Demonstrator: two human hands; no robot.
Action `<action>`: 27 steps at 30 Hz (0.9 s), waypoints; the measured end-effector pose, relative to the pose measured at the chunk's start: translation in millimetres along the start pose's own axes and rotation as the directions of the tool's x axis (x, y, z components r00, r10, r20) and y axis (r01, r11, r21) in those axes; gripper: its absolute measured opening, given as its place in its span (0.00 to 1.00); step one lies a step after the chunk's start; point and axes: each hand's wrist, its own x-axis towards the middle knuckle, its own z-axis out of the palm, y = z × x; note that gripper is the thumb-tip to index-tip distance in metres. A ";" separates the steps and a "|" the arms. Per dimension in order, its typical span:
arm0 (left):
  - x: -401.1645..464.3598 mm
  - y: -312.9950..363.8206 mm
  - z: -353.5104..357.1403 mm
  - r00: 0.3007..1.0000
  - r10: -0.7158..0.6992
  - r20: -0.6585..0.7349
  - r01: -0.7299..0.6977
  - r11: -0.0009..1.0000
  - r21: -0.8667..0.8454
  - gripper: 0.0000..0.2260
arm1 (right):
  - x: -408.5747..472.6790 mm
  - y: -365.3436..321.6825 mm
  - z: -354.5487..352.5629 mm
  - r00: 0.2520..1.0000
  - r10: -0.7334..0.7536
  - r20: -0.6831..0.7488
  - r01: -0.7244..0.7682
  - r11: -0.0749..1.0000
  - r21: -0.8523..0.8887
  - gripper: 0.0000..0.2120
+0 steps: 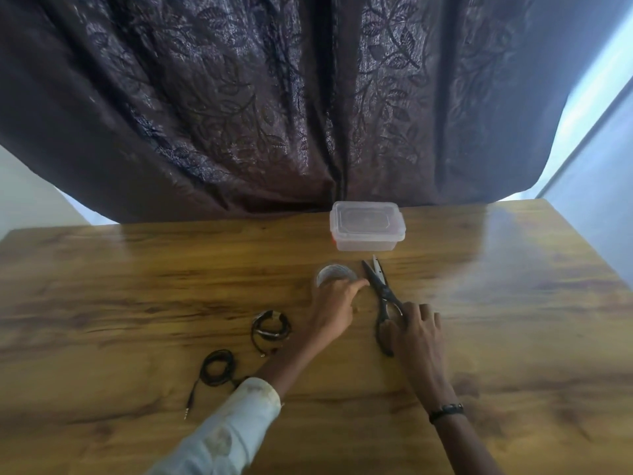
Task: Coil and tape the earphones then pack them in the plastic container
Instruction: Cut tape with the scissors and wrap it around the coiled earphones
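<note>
Two black earphone coils lie on the wooden table (137, 286): one (270, 329) near the middle, and a second (217, 368) lower left with its jack lead trailing out. A clear tape roll (334, 274) sits in front of the lidded clear plastic container (367, 226). My left hand (337, 310) reaches to the tape roll, its fingers touching the near side. My right hand (416, 332) rests on the handles of the black scissors (380, 286), whose blades are slightly apart and point away from me.
A dark patterned curtain (274, 97) hangs behind the table's far edge. Bright light shows at the right. A dark band circles my right wrist (445, 411).
</note>
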 end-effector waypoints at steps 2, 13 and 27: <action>-1.8 -0.1 -2.5 0.999 -0.040 -0.025 0.038 0.996 -0.078 0.25 | 3.5 -1.6 1.5 0.991 -0.130 -0.012 0.129 0.991 -0.026 0.16; -36.4 -0.5 -26.9 0.931 -0.366 -0.002 0.224 0.574 -0.788 0.21 | 16.9 -50.0 -32.5 0.917 -0.339 -0.210 0.396 0.716 0.575 0.12; -54.0 -7.3 -22.8 0.876 -0.467 0.122 0.352 0.446 -0.823 0.23 | 25.3 -62.1 -41.7 0.749 -0.639 -0.174 0.662 0.714 0.228 0.06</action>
